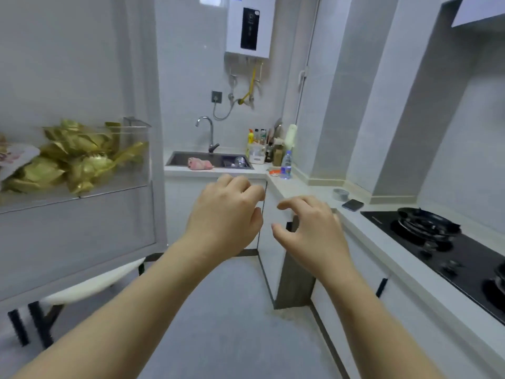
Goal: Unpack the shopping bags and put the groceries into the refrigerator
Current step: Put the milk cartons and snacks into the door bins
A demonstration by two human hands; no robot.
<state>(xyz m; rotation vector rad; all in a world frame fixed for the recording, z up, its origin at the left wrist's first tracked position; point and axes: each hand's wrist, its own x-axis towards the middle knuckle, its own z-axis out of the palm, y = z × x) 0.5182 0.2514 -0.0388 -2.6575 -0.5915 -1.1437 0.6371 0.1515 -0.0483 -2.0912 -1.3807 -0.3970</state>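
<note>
Your left hand (226, 214) and right hand (311, 228) hang mid-air, fingers loosely curled, holding nothing; no shopping bags in view, and the open white refrigerator door (82, 233), carrying gold foil packets (76, 160), lies left, nearest your left hand.

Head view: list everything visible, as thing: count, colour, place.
gold foil packets: several, gold, clear door bin, left
steel sink: one, grey, far counter
pink lump: one, pink, in sink
white wall heater: one, white, above sink
condiment bottles: several, mixed, right of sink
clear water bottle: one, blue label, counter corner
dark phone: one, black, right counter
black gas hob: one, black, right counter
left hand: one, empty, loosely curled
right hand: one, empty, loosely curled
</note>
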